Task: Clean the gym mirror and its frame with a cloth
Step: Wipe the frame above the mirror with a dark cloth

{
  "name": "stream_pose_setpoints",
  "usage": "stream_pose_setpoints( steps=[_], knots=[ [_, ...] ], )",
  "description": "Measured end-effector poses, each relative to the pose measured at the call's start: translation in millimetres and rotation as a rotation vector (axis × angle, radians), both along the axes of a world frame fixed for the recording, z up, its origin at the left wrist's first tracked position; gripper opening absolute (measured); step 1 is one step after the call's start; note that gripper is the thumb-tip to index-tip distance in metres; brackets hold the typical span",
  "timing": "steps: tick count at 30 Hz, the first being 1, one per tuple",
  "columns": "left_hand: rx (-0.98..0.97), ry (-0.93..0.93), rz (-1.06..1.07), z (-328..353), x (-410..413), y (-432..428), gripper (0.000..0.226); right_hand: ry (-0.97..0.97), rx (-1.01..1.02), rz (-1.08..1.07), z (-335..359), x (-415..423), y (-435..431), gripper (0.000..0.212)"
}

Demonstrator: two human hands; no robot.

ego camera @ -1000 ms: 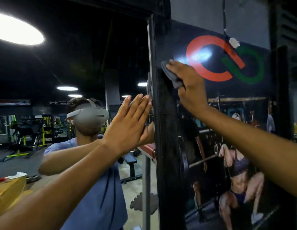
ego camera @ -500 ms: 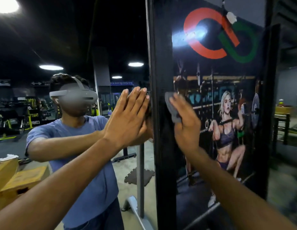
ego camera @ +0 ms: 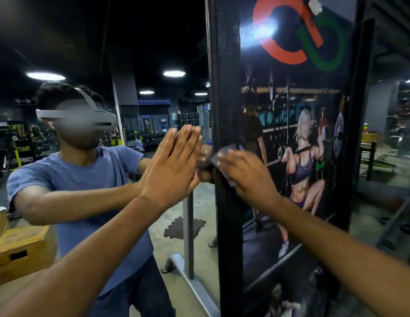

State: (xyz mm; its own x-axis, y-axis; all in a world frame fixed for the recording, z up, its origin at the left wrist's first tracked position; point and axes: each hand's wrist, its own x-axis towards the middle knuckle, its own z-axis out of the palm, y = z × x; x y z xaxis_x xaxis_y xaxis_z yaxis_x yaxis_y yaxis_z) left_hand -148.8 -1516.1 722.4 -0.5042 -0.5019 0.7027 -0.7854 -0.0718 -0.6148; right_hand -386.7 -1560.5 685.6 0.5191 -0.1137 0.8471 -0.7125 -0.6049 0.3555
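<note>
item: gym mirror (ego camera: 107, 65), with black upright frame (ego camera: 226, 99) taken as landmark.

cloth (ego camera: 218, 160): dark grey, pressed against the frame at about mid-height, partly wrapped round its mirror-side edge; blurred, so its exact folds cannot be told.

right hand (ego camera: 249, 177): on the frame, fingers curled over the cloth and holding it to the black surface.

left hand (ego camera: 174, 165): just left of the frame, flat on the glass, fingers straight and close together, holding nothing.

progress, as a judgement: the frame-wiping step is in hand, with the cloth at the middle of the upright. the lower stretch of the frame below the cloth looks not yet reached; whether the upper stretch or the glass is finished cannot be told, since no streaks or dust show in this light.

surface: glass left of the frame reflects a person in a blue shirt with a headset, round ceiling lights, and gym machines far back. a glossy poster (ego camera: 297, 138) right of the frame shows a red-and-green logo and a lifter, with glare near the top.

room: dim gym, pale floor; wooden boxes (ego camera: 18, 250) far left of the frame, low; a grey metal stand (ego camera: 189, 236) reflected just left of the frame.
</note>
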Motion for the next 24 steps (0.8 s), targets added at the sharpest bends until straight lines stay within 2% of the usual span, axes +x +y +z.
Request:
stream_pose_setpoints(
  steps=[3,5,7,11,13,15,17,18,20,22,24],
  knots=[
    [0.010,0.014,-0.019,-13,-3,1,0.082,-0.211,-0.054,-0.021,58,5,-5,0.050],
    [0.027,0.011,-0.028,-25,-3,4,0.081,-0.213,-0.064,-0.027,57,16,-8,0.047],
    [0.055,-0.012,-0.021,-40,0,7,0.082,-0.193,-0.033,-0.008,15,24,-9,0.048],
    [0.110,-0.023,-0.014,-62,8,10,0.081,-0.071,0.239,0.011,-114,16,7,0.049],
    [0.112,-0.039,-0.037,-70,8,9,0.079,0.022,0.341,0.026,-137,4,18,0.048],
    [0.100,-0.117,-0.076,-84,7,4,0.076,-0.042,0.305,0.039,-113,-1,18,0.049],
    [0.105,-0.171,-0.085,-99,1,0,0.080,-0.265,0.171,0.123,-62,3,11,0.039],
    [0.122,-0.158,-0.072,-105,-3,-1,0.084,-0.354,0.119,0.153,-35,5,6,0.039],
    [0.146,-0.093,-0.043,-113,-12,-2,0.089,-0.398,0.077,0.176,1,11,-6,0.047],
    [0.156,-0.048,-0.023,-118,-17,-2,0.090,-0.392,0.124,0.187,-4,14,-20,0.054],
    [0.154,-0.046,0.009,-120,-19,-1,0.087,-0.417,0.189,0.208,-45,16,-22,0.052]
  ],
)
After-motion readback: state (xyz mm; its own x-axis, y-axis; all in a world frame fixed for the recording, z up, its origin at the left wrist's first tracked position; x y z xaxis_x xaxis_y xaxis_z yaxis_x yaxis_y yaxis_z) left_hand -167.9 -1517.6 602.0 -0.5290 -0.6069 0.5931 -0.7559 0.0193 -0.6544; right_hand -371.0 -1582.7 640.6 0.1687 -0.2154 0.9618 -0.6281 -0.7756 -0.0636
